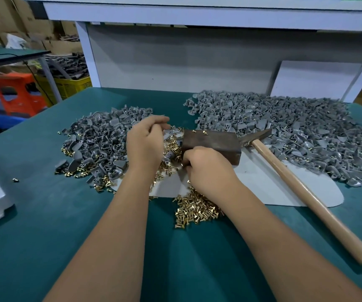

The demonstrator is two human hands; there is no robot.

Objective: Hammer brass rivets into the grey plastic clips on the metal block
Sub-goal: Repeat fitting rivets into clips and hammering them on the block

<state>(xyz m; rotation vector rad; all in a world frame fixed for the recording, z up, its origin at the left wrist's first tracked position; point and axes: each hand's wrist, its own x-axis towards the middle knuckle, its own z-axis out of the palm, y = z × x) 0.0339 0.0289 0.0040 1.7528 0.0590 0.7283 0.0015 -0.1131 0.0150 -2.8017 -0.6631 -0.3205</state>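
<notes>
In the head view, the left hand [146, 141] pinches a grey clip [168, 134] beside the metal block [211, 146] while the right hand [206, 168] curls among loose rivets [194, 209], its hold hidden; the hammer [302, 184] lies idle, and a rivet could slip from the fingers.

No legible text, labels, brands, numbers or signs anywhere in view; surfaces read blank or too blurred to make out.

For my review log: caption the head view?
Both hands gather brass rivets beside metal block; hammer lies unused.
</notes>
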